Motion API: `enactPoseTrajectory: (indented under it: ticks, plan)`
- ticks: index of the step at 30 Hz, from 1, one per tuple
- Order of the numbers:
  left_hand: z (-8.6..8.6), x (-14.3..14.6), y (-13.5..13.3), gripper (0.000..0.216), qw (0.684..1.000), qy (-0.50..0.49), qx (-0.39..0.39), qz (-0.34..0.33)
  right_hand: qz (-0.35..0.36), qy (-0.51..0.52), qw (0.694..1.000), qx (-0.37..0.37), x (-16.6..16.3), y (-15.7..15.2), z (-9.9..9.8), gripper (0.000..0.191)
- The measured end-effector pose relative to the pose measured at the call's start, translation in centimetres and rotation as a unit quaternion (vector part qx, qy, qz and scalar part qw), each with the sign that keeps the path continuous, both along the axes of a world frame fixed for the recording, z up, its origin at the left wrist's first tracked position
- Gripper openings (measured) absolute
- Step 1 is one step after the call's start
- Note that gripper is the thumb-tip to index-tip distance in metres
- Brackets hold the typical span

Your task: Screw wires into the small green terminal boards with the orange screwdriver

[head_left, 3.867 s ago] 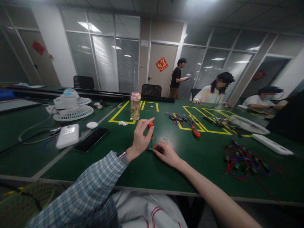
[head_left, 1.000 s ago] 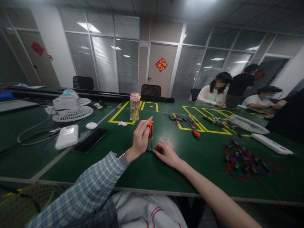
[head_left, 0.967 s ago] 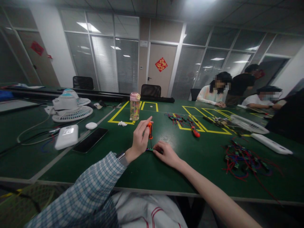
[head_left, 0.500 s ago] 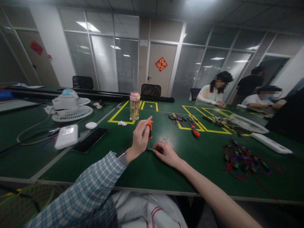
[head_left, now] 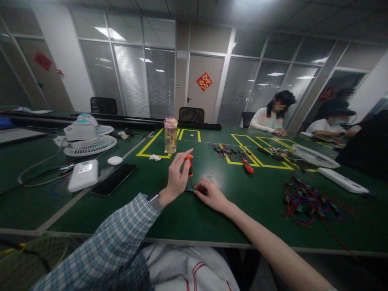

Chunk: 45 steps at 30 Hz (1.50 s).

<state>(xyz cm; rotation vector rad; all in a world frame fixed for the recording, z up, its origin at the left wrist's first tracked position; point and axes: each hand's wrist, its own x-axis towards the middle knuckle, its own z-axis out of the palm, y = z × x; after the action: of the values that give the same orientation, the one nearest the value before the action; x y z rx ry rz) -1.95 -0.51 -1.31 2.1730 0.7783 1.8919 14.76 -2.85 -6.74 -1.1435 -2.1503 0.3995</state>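
My left hand (head_left: 178,171) is closed around the orange and black handle of a screwdriver (head_left: 190,166), which stands nearly upright with its thin shaft pointing down. The tip meets a small green circuit board (head_left: 189,189) lying on the table. My right hand (head_left: 211,194) rests on the tabletop, its thumb and index finger pinching the board's right end. The curled fingers partly hide that end.
Tangled red and blue wires with small boards (head_left: 306,200) lie at right, and another bunch (head_left: 224,151) lies beyond my hands near a red-handled tool (head_left: 248,166). A bottle (head_left: 170,137), phone (head_left: 114,179) and white fan (head_left: 87,137) stand or lie leftward. Co-workers (head_left: 269,117) sit at far right.
The camera view shifts slightly. Both hands keep their places at the board, and the screwdriver handle shows a slightly different tilt.
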Motion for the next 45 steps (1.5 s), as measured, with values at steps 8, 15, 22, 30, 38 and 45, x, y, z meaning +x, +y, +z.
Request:
enactPoseTrajectory:
  ticks: [8, 15, 22, 30, 38, 45]
  plan:
    - [-0.05, -0.07, 0.06, 0.029, 1.0, 0.008, 0.008, 0.009, -0.001, -0.002, 1.0, -0.002, -0.09, -0.16, 0.35, 0.006]
    - [-0.27, 0.21, 0.24, 0.033, 1.0, -0.015, -0.021, -0.011, 0.0, -0.002, 1.0, 0.003, -0.04, 0.03, 0.09, 0.006]
    - [0.14, 0.02, -0.14, 0.025, 0.999, 0.007, 0.011, 0.034, -0.002, -0.004, 1.0, 0.003, -0.21, -0.12, 0.37, 0.007]
    - [0.18, 0.07, -0.13, 0.025, 0.999, 0.002, 0.011, 0.041, -0.005, -0.003, 1.0, -0.004, -0.31, -0.33, 0.65, 0.008]
    - [-0.05, -0.04, -0.04, 0.036, 1.0, 0.012, 0.005, -0.014, -0.005, 0.0, 1.0, -0.004, -0.22, -0.12, 0.34, 0.008]
    - [-0.06, 0.11, -0.04, 0.029, 0.999, 0.0, 0.027, 0.041, -0.004, -0.003, 1.0, -0.003, -0.18, -0.19, 0.48, 0.008]
